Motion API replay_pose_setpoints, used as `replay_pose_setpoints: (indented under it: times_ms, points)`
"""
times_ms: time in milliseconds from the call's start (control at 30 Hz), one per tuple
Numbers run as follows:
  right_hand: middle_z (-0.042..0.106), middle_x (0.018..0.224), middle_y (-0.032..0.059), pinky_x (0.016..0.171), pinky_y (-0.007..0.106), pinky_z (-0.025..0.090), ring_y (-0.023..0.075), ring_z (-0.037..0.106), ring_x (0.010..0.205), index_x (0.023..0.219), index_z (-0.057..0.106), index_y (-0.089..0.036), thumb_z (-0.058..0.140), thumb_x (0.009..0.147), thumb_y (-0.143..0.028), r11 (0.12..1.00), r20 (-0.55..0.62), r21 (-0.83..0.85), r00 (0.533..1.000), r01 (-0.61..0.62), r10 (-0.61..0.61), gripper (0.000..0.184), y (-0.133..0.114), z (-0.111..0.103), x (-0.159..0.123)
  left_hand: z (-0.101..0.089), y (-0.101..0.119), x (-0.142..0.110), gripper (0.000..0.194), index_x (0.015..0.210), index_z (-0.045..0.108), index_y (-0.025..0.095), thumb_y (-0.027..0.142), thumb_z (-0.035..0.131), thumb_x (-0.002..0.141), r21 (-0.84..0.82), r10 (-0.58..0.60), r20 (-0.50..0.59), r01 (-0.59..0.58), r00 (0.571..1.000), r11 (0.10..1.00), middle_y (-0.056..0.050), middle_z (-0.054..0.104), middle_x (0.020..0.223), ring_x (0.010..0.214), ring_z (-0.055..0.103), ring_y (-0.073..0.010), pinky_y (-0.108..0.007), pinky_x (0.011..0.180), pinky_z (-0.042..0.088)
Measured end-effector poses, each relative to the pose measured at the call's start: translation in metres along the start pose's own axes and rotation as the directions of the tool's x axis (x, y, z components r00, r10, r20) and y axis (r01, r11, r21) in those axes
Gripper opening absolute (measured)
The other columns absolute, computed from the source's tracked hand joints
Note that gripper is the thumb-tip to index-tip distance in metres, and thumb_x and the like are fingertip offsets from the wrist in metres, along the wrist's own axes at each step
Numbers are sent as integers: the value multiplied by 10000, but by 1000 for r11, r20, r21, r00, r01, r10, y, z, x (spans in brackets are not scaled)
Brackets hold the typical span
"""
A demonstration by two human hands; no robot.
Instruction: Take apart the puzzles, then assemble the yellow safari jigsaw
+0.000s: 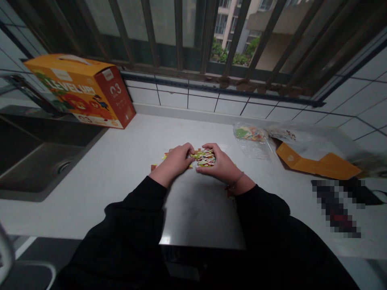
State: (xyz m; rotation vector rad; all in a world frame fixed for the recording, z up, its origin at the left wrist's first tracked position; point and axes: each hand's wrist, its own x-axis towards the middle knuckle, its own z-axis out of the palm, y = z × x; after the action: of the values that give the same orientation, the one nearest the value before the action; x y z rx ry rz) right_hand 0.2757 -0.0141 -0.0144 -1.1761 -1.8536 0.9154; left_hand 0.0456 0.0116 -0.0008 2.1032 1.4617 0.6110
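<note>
Both hands meet over the middle of a white counter. My right hand (222,163) curls round a stack of colourful jigsaw puzzle pieces (206,158), whose white edges face up between thumb and fingers. My left hand (180,159) is closed at the left side of the same stack, its thumb and fingertips on pieces there. More loose pieces (154,166) lie on the counter, partly hidden behind the left hand. A few reddish pieces (230,193) show beside my right wrist.
An orange "LEVEL UP!" box (81,90) stands at the back left beside a dark sink (45,161). At the right are a clear bag of pieces (249,135), an opened orange carton (320,161) and a blurred dark item (335,209). A barred window runs behind.
</note>
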Motion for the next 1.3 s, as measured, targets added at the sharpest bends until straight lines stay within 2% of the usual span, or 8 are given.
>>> replay_pose_setpoints:
  times_ms: [200,400,533,600,700,833,1133,1300]
  points:
    - [610,1370,133,1210,575,517,363,617,1362,1295,644,-255,1032,659,-456,978,-99,-167,985,122,-140,772,12,3,6,2,4,-3,127,953,629,249,162,718,931,-121,72,-20,-74,997,990,-17,734,932,847,639,-219,-355,781,416]
    - [698,1355,109,1064,516,594,318,730,1181,1421,581,-256,1029,706,-442,995,-22,-98,1000,-3,1,864,6,2,3,-11,-1,-2,243,1134,667,246,128,658,923,-27,174,-71,-176,982,984,-82,752,1116,1028,676,-273,-411,911,495]
    - [710,1324,104,1100,499,569,313,713,1221,1349,650,-251,1015,753,-414,975,-48,-180,989,132,-143,717,0,1,3,-47,-30,-8,397,1253,709,177,381,801,925,195,8,-155,23,988,981,-171,718,1246,1143,659,-358,-486,1016,518]
    - [718,1284,93,1088,490,571,305,712,1199,1301,677,-252,1011,759,-393,963,-20,-211,984,171,-179,652,0,1,4,-60,-45,-13,587,1219,760,166,535,929,794,301,-98,-109,127,989,945,-193,698,1252,1198,646,-413,-516,1057,516]
    - [727,1261,84,1058,478,581,295,713,1170,1270,694,-254,1014,753,-363,955,53,-236,984,178,-171,617,2,1,5,-64,-58,-18,669,1169,809,178,562,1000,655,349,-164,-11,157,986,924,-193,703,1205,1159,667,-429,-500,1009,538]
    - [741,1286,89,1068,484,577,300,717,1186,1291,706,-257,1013,753,-395,961,72,-226,987,157,-144,634,2,1,4,-56,-57,-15,586,1111,811,204,504,985,639,263,-158,77,132,984,956,-161,746,1129,1024,699,-369,-455,898,540]
    - [769,1301,88,1072,484,591,298,749,1169,1299,724,-255,1014,719,-488,993,100,-91,993,78,-69,689,-7,1,0,-48,-37,-17,507,1088,622,259,242,913,674,-10,-162,68,163,984,987,-45,776,1022,906,716,-269,-348,743,501]
    - [773,1292,87,1074,504,594,298,754,1151,1288,716,-258,1008,728,-488,997,62,-60,997,44,-41,672,-7,1,1,-42,-31,-13,290,1087,654,278,284,823,851,-308,-221,-77,188,972,933,8,735,776,628,638,-200,-303,602,418]
